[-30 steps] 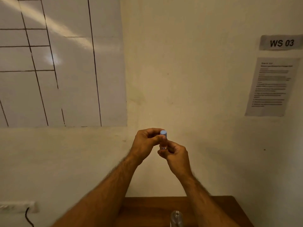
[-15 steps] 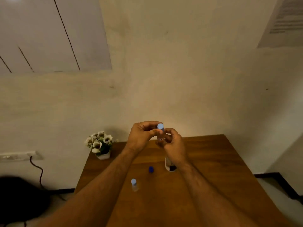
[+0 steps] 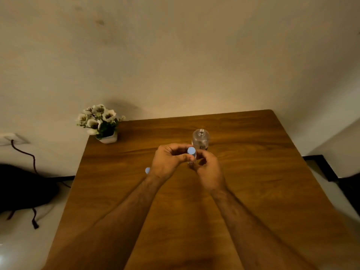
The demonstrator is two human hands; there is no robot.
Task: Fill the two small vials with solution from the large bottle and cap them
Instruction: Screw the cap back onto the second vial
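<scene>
Left hand (image 3: 169, 160) pinches the blue cap (image 3: 191, 151) and right hand (image 3: 209, 168) grips the vial (image 3: 191, 161), label unreadable, above a wooden table (image 3: 253, 172) by a cream wall (image 3: 175, 55).

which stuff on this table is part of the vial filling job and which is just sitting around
Job: small vial with light blue cap, held by left hand and right hand; large clear uncapped bottle; second light blue cap.
Lying about: white potted flowers; black cable.
</scene>
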